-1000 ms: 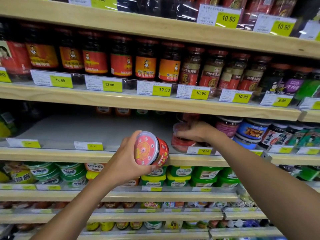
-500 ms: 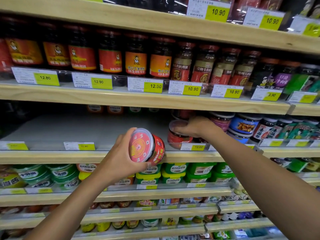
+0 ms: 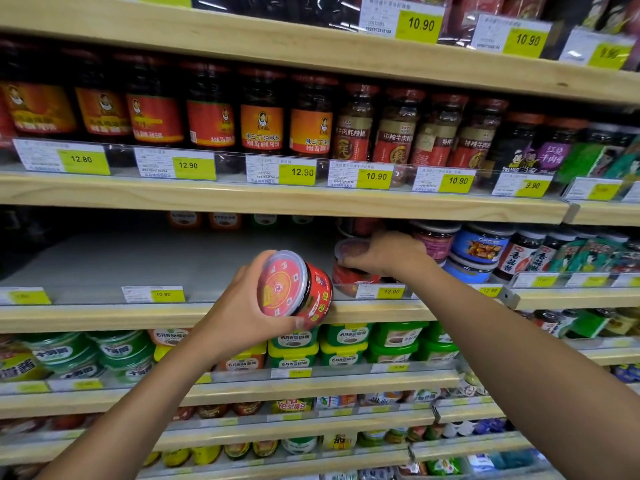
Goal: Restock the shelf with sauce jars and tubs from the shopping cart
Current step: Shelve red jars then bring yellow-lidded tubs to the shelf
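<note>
The left hand, its grip round the tilted red tub, should level it and seat it beside the shelved tub the right hand grips.

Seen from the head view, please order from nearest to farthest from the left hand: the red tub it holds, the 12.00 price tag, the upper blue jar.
1. red tub: held in the left hand.
2. 12.00 price tag: to the right, on the shelf edge.
3. upper blue jar: farther right, standing on that shelf.
</note>
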